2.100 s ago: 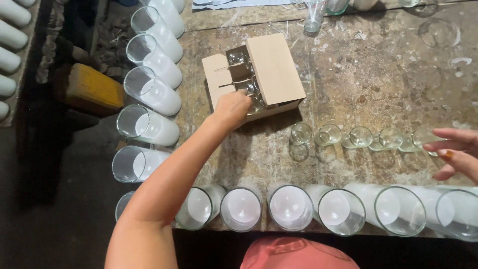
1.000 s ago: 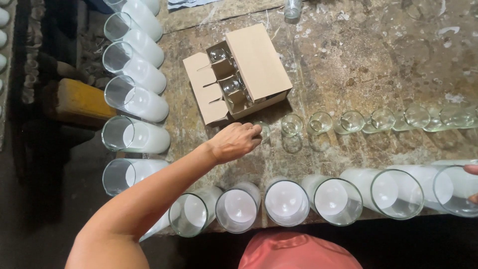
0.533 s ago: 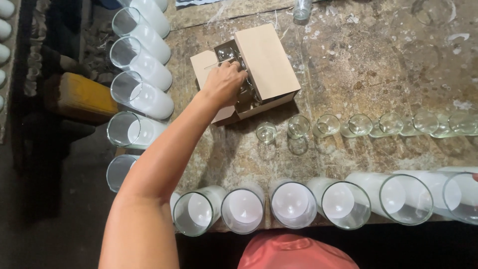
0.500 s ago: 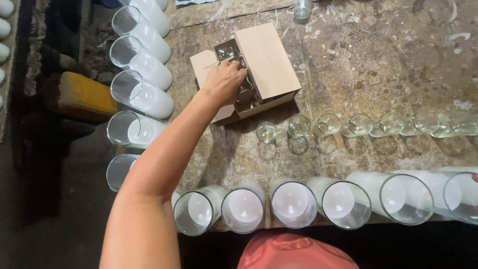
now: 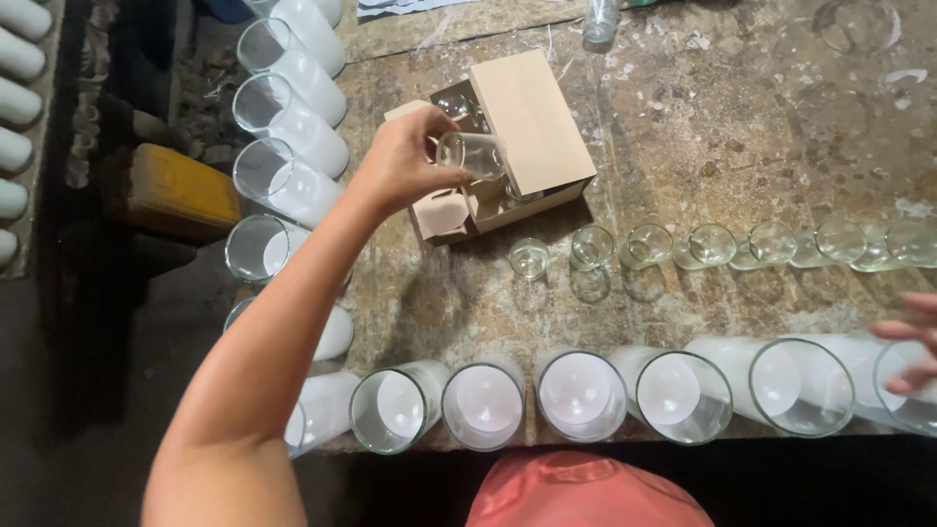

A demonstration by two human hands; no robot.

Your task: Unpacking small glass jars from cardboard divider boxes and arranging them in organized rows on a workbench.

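My left hand reaches across the table and holds a small clear glass tilted on its side over an open cardboard box. The box has dividers and other small glasses stand in its cells. My right hand shows only at the right edge, fingers spread beside a large glass of the front row. A row of small empty glasses stands in front of the box.
Large clear glasses with white filling line the table's front edge, and more run along its left edge. A yellow wooden block lies left of the table. A lone glass stands at the back.
My left hand went from the row of small glasses to the box with a small glass in it. The right hand came back into view at the right edge.
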